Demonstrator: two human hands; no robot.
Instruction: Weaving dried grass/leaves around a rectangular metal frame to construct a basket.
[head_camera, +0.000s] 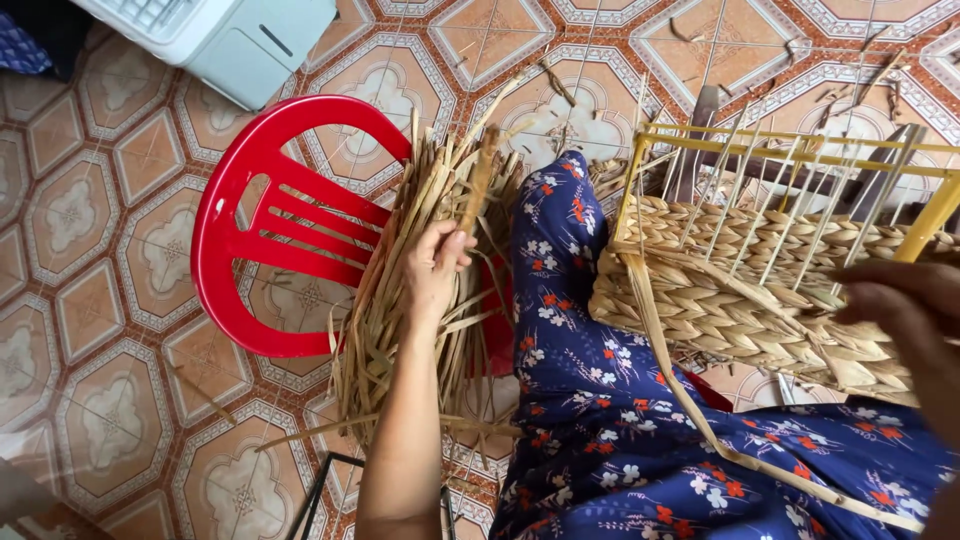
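At frame centre, dried strands (400, 300) are pinched by the left hand (435, 268); brittle fibres could snap. The right hand (905, 305), curled at the right edge on the woven basket (740, 290), could let it slip.

Glossy plastic chair (240, 240), rough straw bundle (400, 330)

The left hand (436, 268) is stretched forward and away from the body on a bare, nearly straight forearm that runs up from the lower edge of view. Its fingers (452, 245) are curled shut in a loose fist with the back of the hand facing up. The right hand (905, 305) sits at the right edge, partly cut off, held closer in, fingers bent and pointing left; its grip cannot be made out.
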